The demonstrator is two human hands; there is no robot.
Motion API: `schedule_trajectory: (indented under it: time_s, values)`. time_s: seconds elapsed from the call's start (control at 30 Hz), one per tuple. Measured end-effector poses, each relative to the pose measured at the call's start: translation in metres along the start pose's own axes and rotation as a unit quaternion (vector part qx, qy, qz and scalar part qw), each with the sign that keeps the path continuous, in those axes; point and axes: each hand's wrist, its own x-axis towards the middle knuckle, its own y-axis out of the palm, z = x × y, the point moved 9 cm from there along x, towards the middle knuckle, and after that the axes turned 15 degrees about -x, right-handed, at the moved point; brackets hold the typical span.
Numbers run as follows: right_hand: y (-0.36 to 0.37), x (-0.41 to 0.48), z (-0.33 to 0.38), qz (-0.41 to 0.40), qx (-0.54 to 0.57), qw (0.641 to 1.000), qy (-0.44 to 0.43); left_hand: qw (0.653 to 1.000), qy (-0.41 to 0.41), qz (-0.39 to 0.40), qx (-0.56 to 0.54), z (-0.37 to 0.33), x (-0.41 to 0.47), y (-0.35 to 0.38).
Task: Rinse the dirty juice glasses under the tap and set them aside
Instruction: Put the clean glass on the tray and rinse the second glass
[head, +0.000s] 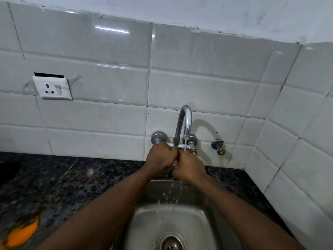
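My left hand (160, 156) and my right hand (191, 168) are pressed together right under the chrome tap (185, 120), above the back of the steel sink (144, 222). Both are closed around a small juice glass (175, 164). Only a pale glint of it shows between the fingers; the rest is hidden. A thin stream of water (185, 143) runs from the spout onto my hands, then drips and splashes down into the basin.
A dark speckled granite counter (54, 177) flanks the sink, with an orange smear (23, 233) at its front left. A wall socket (53, 88) sits on the white tiles at left. A small angle valve (219, 147) sticks out to the right of the tap. The drain (172, 243) is below.
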Motion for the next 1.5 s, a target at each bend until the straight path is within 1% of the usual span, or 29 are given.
schedule_trajectory:
  time_s: [0.03,0.1,0.17,0.23,0.27,0.33,0.4,0.43,0.47,0.5,0.57,0.6,0.63,0.7,0.73,0.77,0.8,0.87,0.93,1.03,1.17,1.2,1.27,1.33,1.37,1.4,1.43,1.47,1.5]
  values:
    - [0.0,-0.002,0.004,-0.04,-0.082,0.996,-0.001,0.998,-0.046,0.029,0.016,0.01,0.005,0.006]
    - [0.004,-0.004,0.005,-0.078,-0.118,0.99,-0.006,0.996,-0.076,0.015,-0.035,0.022,0.008,0.008]
    - [0.003,0.0,-0.006,-0.038,-0.002,0.999,-0.009,0.995,-0.009,-0.035,-0.092,0.01,-0.002,-0.004]
    - [0.005,0.004,-0.01,0.04,0.155,0.987,-0.014,0.992,0.092,-0.038,-0.076,-0.01,-0.011,-0.009]
    - [0.005,0.003,-0.008,0.047,0.159,0.986,-0.015,0.992,0.098,-0.038,-0.063,-0.014,-0.011,-0.011]
    - [0.001,0.002,-0.006,-0.001,0.045,0.999,0.008,0.998,0.034,-0.031,-0.041,-0.005,-0.005,-0.005]
    - [-0.004,0.001,-0.004,-0.065,-0.093,0.993,0.016,0.998,-0.049,-0.028,-0.036,0.003,0.0,0.0]
    - [-0.003,0.001,-0.005,-0.075,-0.094,0.993,0.016,0.997,-0.052,-0.038,-0.046,0.004,0.0,-0.001]
    - [-0.001,0.002,-0.005,-0.063,-0.066,0.996,0.011,0.997,-0.022,-0.048,-0.062,0.0,-0.004,-0.003]
    - [0.002,0.003,-0.008,-0.031,0.011,0.999,0.005,0.995,0.036,-0.057,-0.073,-0.01,-0.009,-0.007]
    - [0.014,0.006,-0.008,0.051,0.187,0.981,-0.005,0.988,0.135,-0.049,-0.056,-0.027,-0.018,-0.009]
    - [0.019,0.006,-0.008,0.069,0.227,0.971,-0.002,0.989,0.134,-0.032,-0.045,-0.029,-0.016,-0.008]
    - [0.019,0.003,-0.009,0.069,0.195,0.978,0.012,0.994,0.103,-0.014,-0.032,-0.024,-0.012,-0.004]
    - [0.015,0.002,-0.009,0.017,0.005,1.0,0.023,1.0,-0.022,0.013,-0.006,-0.007,-0.006,0.005]
    - [0.009,0.002,-0.007,-0.032,-0.089,0.995,0.017,0.998,-0.063,0.016,-0.011,0.001,-0.004,0.007]
    - [0.005,0.002,-0.006,-0.069,-0.137,0.988,0.011,0.997,-0.07,0.01,-0.032,0.004,-0.004,0.008]
    - [0.001,0.0,-0.005,-0.098,-0.141,0.985,0.006,0.995,-0.069,0.002,-0.069,0.006,-0.005,0.009]
    - [0.002,0.003,-0.014,-0.09,-0.072,0.993,0.01,0.983,-0.079,-0.002,-0.165,0.005,-0.009,0.01]
    - [0.013,0.004,-0.028,-0.047,0.107,0.993,0.026,0.957,-0.132,-0.008,-0.257,0.016,-0.007,0.011]
    - [0.021,0.001,-0.033,-0.062,0.295,0.953,0.028,0.891,-0.245,-0.013,-0.382,0.04,-0.017,0.025]
    - [0.016,-0.002,-0.031,-0.145,0.407,0.899,0.074,0.742,-0.383,0.058,-0.547,0.039,-0.063,0.066]
    - [0.013,-0.004,-0.033,-0.174,0.417,0.887,0.096,0.715,-0.384,0.067,-0.58,0.032,-0.068,0.074]
    - [0.007,-0.008,-0.039,-0.221,0.431,0.862,0.151,0.693,-0.381,0.06,-0.609,0.024,-0.068,0.082]
    - [0.002,-0.01,-0.043,-0.244,0.447,0.839,0.191,0.698,-0.391,0.015,-0.6,0.024,-0.063,0.078]
    - [0.001,-0.008,-0.045,-0.242,0.445,0.839,0.199,0.717,-0.38,-0.026,-0.583,0.029,-0.058,0.071]
    - [0.003,-0.005,-0.047,-0.228,0.444,0.841,0.206,0.756,-0.346,-0.081,-0.55,0.034,-0.052,0.057]
    - [0.007,-0.002,-0.05,-0.202,0.453,0.84,0.219,0.815,-0.286,-0.136,-0.486,0.036,-0.046,0.037]
    - [0.013,0.001,-0.053,-0.166,0.47,0.834,0.239,0.876,-0.203,-0.177,-0.401,0.029,-0.042,0.015]
    - [0.017,0.002,-0.053,-0.128,0.491,0.824,0.253,0.923,-0.11,-0.193,-0.314,0.016,-0.04,-0.001]
